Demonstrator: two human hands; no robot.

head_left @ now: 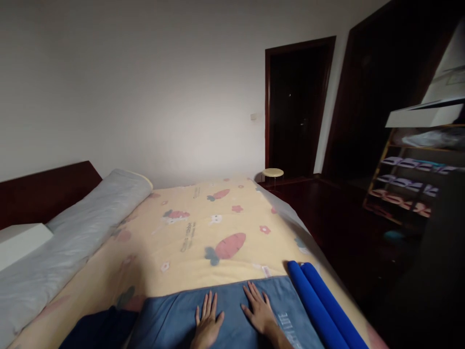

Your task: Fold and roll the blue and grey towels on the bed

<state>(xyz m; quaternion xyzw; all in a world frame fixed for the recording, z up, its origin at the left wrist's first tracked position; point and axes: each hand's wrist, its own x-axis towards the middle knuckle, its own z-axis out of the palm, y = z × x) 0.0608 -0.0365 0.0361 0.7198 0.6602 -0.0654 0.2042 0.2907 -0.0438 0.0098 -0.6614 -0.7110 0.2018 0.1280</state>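
A blue-grey cloth (167, 320), towel-like with pale lettering along its right side, lies spread on the bed at the bottom of the view. My left hand (208, 324) rests flat on its middle, fingers stretched toward the far edge. To the right, my right hand (258, 310) also lies flat on it, fingers spread and tips close to that edge. Neither hand holds anything. Two bright blue rolls (319, 305) lie side by side along the cloth's right edge. At its left is a dark navy cloth (100, 329), partly cut off by the frame.
A yellow bedsheet (232, 218) with carrot and rabbit prints covers the bed. Along the headboard (47, 186) lies a long grey pillow (105, 218), with a white box (22, 240) nearby. A round stool (273, 172) stands before the dark door (300, 106); a shoe rack (379, 169) is at right.
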